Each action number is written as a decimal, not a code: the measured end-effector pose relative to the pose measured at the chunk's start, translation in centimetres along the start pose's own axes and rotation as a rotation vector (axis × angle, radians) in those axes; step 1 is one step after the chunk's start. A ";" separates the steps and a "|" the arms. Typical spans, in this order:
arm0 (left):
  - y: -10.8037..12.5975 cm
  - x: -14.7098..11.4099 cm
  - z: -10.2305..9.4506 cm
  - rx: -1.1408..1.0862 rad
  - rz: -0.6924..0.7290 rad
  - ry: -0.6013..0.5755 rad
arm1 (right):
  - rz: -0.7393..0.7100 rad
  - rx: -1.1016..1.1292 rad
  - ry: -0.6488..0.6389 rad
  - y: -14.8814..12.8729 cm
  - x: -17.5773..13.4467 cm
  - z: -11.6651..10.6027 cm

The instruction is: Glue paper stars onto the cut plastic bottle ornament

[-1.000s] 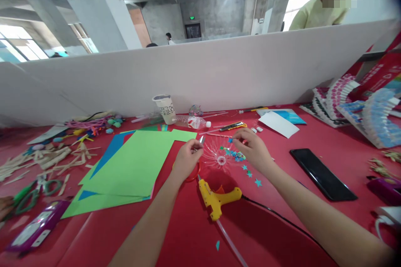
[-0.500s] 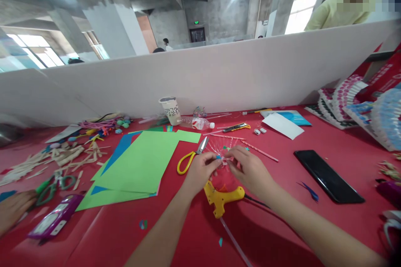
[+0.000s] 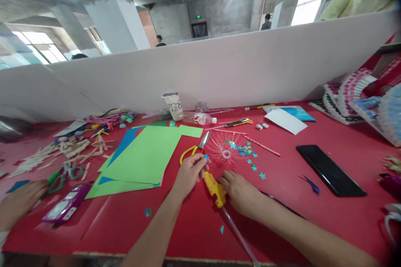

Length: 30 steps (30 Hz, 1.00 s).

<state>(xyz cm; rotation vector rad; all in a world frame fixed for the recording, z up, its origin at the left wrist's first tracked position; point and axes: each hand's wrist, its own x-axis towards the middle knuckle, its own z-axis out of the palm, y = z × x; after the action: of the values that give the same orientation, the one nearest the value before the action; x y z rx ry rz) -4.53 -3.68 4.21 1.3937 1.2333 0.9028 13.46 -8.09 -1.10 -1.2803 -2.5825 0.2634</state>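
Observation:
Between the fingertips of my left hand [image 3: 191, 173] a small blue paper star [image 3: 206, 156] is pinched. My right hand [image 3: 239, 190] has its fingers closed round the handle of a yellow hot glue gun [image 3: 214, 190], whose grip is mostly hidden. From the back of the gun a clear glue stick [image 3: 239, 235] sticks out. Just beyond both hands lies a clear plastic piece cut into spread strips [image 3: 226, 154], with a ring at its centre. Blue and green paper stars [image 3: 246, 150] are scattered on and beside its right side. Yellow-handled scissors [image 3: 188, 154] lie beyond my left hand.
Green paper sheets [image 3: 144, 158] lie to the left, a black phone [image 3: 330, 170] to the right. A cup [image 3: 172, 106], a plastic bottle [image 3: 200, 118] and a utility knife [image 3: 238, 122] sit near the white partition [image 3: 200, 75]. Another person's hand [image 3: 23, 200] rests at far left.
My right hand has left the plastic piece and moved down onto the glue gun, which has turned. My left hand has drawn back slightly with the blue star, uncovering the plastic piece and stars.

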 end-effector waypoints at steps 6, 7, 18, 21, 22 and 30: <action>0.4 -1.3 -0.4 -0.055 0.049 0.139 | 0.072 0.435 0.303 1.8 -1.3 -1.3; 0.4 -1.5 -0.1 -0.053 0.048 0.124 | 0.087 0.469 0.379 1.9 -1.4 -1.7; 1.7 -3.4 5.8 0.150 0.104 -0.177 | 0.267 0.769 0.570 1.1 -1.2 -5.1; 1.6 -3.2 6.2 0.265 0.180 -0.028 | 0.251 0.730 0.627 1.2 -1.1 -4.9; 1.6 -3.2 6.3 0.291 0.223 0.015 | 0.232 0.712 0.649 1.3 -1.1 -4.9; 1.5 -2.8 6.9 0.097 0.132 0.040 | 0.235 0.708 0.617 0.8 -1.0 -5.1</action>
<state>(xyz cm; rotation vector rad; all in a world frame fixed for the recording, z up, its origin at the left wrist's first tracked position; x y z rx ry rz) 1.84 -7.77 4.59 1.5556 1.2406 0.9760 16.17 -8.21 3.42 -1.1397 -1.6047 0.6372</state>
